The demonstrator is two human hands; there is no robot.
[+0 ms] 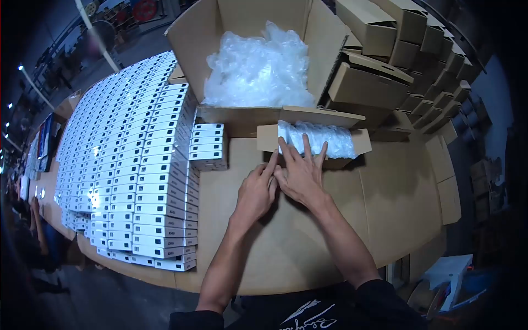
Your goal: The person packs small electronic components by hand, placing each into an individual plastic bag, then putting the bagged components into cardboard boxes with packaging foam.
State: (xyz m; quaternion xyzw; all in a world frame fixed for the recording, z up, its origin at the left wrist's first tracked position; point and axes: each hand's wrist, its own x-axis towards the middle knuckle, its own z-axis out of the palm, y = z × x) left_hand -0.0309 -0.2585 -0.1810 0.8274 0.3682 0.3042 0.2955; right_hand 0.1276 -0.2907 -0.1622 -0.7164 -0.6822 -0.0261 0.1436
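In front of me is a small cardboard box (268, 138) with its side flaps and back lid folded open. A row of items in clear bubble wrap (335, 142) fills it to the top. My right hand (301, 175) has its fingers spread, with the fingertips resting on the wrap and the box's front edge. Close beside it, my left hand (258, 186) has its index finger stretched towards the box's front left corner and its other fingers partly bent. Neither hand grips anything that I can see. What lies inside the wrap is hidden.
White labelled small boxes (126, 159) stand in a large stack on the left, with a short stack (208, 144) beside it. Behind is a large open carton (187, 38) of clear bubble wrap (258, 69). Brown boxes (368, 82) are piled back right. Cardboard (330, 236) covers the table.
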